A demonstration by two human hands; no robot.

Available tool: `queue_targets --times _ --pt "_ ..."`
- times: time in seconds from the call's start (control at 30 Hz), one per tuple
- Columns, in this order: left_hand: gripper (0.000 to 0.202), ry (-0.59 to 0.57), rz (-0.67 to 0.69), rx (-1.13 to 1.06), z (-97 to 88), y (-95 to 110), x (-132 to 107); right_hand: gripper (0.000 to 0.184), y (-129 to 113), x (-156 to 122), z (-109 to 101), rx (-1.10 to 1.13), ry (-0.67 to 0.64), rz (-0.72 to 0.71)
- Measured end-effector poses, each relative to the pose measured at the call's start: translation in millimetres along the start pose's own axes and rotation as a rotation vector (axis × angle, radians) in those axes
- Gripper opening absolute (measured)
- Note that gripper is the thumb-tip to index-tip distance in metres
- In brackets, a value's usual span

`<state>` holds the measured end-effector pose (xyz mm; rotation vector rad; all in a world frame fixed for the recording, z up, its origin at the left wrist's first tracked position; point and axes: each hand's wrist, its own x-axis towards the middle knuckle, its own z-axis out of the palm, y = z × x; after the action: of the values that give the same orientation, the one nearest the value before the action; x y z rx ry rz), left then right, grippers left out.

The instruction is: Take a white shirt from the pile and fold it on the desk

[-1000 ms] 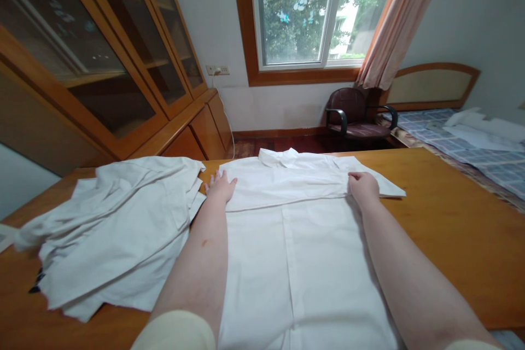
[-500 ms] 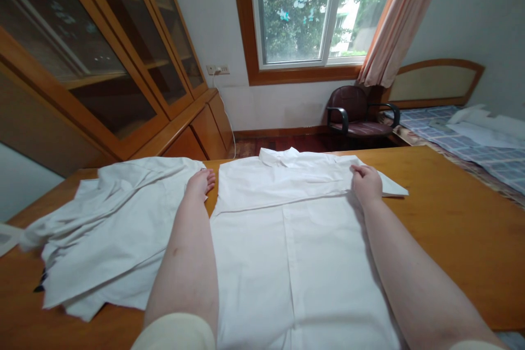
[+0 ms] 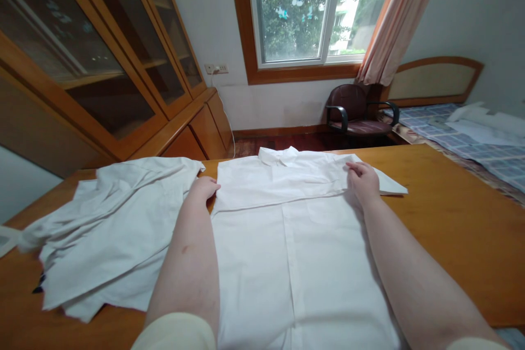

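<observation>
Wooden table point(image 3: 447, 235) beneath white shirt point(image 3: 254, 257), hands point(image 3: 205, 187) point(image 3: 364, 178) at its opposite sides

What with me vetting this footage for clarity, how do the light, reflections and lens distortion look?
Head view: daylight comes through the sliding window, with pale, washed-out patches outside; head view, left: the glass-fronted cabinet shows faint reflections and leans steeply, as wide-angle distortion may cause; head view, centre: a soft shadow darkens the white button-front shirt beside the right forearm.
</observation>
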<state>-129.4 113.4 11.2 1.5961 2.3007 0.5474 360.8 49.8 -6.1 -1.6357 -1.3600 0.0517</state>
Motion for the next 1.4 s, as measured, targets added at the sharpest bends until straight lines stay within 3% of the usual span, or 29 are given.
queue_targets --times 0.13,0.23,0.3,0.37,0.47,0.53,0.6,0.7,0.8,0.9,1.1,1.27,1.4 --pt "0.029 -0.053 -0.046 0.031 -11.0 8 -6 0.031 4 1 5 -0.08 -0.108 0.017" --pt "0.042 0.006 -0.048 0.081 -32.7 25 -14 0.032 8 2 8 -0.148 -0.164 0.074" --pt "0.039 0.046 0.029 0.17 -45.5 37 -24 0.033 10 2 9 -0.154 -0.173 0.084" --pt "0.033 -0.03 0.121 0.297 -50.5 45 -39 0.034 11 2 9 -0.157 -0.176 0.079" --pt "0.03 -0.228 0.148 0.494 -41.6 42 -67 0.034 12 3 9 -0.152 -0.175 0.08" --pt "0.03 -0.299 0.154 0.591 -30.6 32 -85 0.035 12 3 10 -0.144 -0.177 0.085" --pt "0.032 -0.298 0.17 0.621 -21.0 20 -99 0.036 12 3 10 -0.137 -0.179 0.089" --pt "0.027 -0.185 0.201 0.591 -13.6 7 -111 0.035 11 3 10 -0.132 -0.177 0.097" --pt "0.025 -0.065 0.249 0.544 -12.7 1 -114 0.034 9 2 9 -0.131 -0.176 0.109" --pt "0.021 -0.022 0.262 0.489 -14.5 -2 -113 0.033 8 2 8 -0.129 -0.169 0.104" --pt "0.01 0.002 0.276 0.473 -18.6 -8 -111 0.033 9 2 8 -0.135 -0.17 0.09" --pt "0.02 0.033 0.244 0.398 -18.2 -14 -106 0.033 7 1 8 -0.131 -0.188 0.102" --pt "0.022 -0.048 0.179 0.345 -17.8 -22 -98 0.031 5 1 8 -0.166 -0.202 0.113"
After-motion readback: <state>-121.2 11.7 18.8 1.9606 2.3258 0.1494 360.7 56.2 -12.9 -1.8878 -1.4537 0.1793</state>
